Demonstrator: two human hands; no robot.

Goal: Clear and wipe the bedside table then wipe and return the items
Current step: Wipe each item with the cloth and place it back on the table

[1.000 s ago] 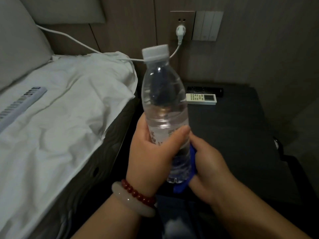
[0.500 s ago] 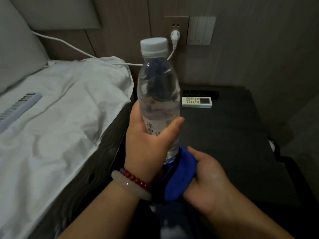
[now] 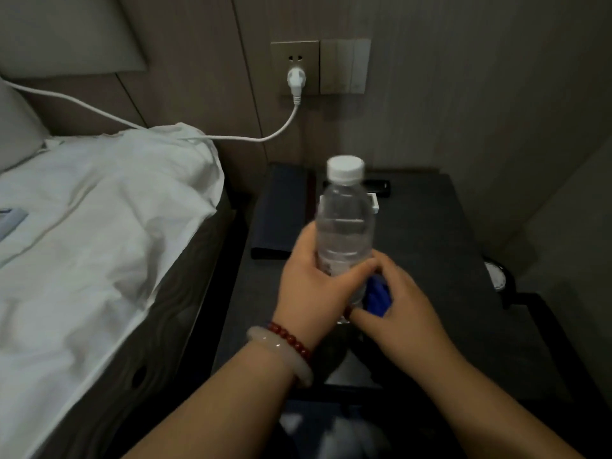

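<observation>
My left hand (image 3: 314, 286) grips a clear water bottle (image 3: 344, 223) with a white cap, upright over the dark bedside table (image 3: 430, 260). My right hand (image 3: 400, 309) presses a blue cloth (image 3: 377, 294) against the bottle's lower right side. A dark folder or book (image 3: 281, 213) lies on the table's left part. Behind the bottle lie a black remote (image 3: 377, 186) and a white remote (image 3: 373, 203), both partly hidden by the bottle.
The bed with a white sheet (image 3: 82, 243) runs along the left. A white cable (image 3: 165, 127) leads from a wall socket plug (image 3: 295, 79) across the bed. A round dark object (image 3: 496, 276) sits right of the table.
The bottle has come down and away from the camera, toward the table. My right hand with the blue cloth has moved back up against the bottle's lower side. The view has tilted, showing the dark folder.
</observation>
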